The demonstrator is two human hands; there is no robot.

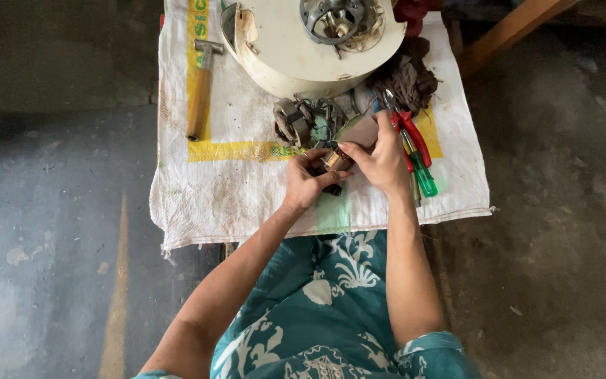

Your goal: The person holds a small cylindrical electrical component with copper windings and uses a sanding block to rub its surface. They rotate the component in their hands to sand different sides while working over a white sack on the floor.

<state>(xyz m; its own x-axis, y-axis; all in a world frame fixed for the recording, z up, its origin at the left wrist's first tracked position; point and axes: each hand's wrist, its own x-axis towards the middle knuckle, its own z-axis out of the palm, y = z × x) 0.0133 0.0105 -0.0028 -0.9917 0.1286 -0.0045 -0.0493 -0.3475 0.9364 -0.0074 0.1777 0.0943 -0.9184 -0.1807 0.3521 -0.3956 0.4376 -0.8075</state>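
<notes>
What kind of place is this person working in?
Probably a small, informal repair workshop: a hammer, red-handled pliers and a green screwdriver lie on a woven sack beside an opened round cream appliance housing.

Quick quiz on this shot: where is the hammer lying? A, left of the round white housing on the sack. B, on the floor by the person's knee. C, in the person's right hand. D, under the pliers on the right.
A: the hammer with its wooden handle lies on the woven sack, left of the white housing, well away from both hands.
</notes>
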